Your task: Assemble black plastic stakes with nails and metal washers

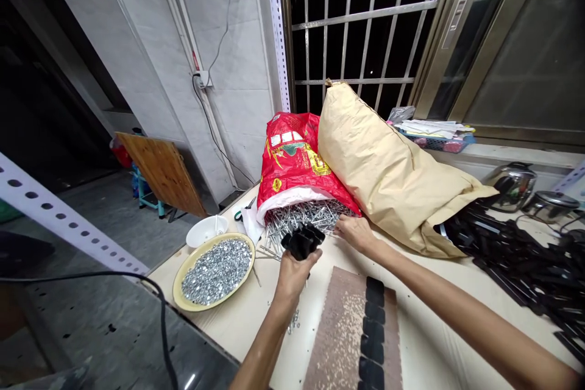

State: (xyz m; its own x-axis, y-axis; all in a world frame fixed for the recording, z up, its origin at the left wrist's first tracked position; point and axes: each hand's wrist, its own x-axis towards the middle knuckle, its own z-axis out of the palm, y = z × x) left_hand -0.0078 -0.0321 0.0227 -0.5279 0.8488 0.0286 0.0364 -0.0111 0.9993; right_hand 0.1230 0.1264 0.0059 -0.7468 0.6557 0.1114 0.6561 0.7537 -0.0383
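Note:
My left hand [295, 271] is wrapped round a bunch of black plastic pieces [303, 240], held up in front of the open mouth of a red bag [292, 158]. Long thin metal rods, like bolts or nails [286, 225], spill from that bag onto the table. At the right edge of the rods, my right hand [355, 233] has its fingers curled together; whatever is between the fingertips is too small to make out. Below the hands lies a brown board [336, 323] with a row of black pieces [372, 329] along its right part.
Left on the table [247, 317] stand a yellow dish [179, 292] of small metal parts and a white bowl [196, 233]. A large tan sack [388, 164] leans at the back, with black plastic parts [516, 256] pouring out rightward. Metal pots [551, 204] stand behind them.

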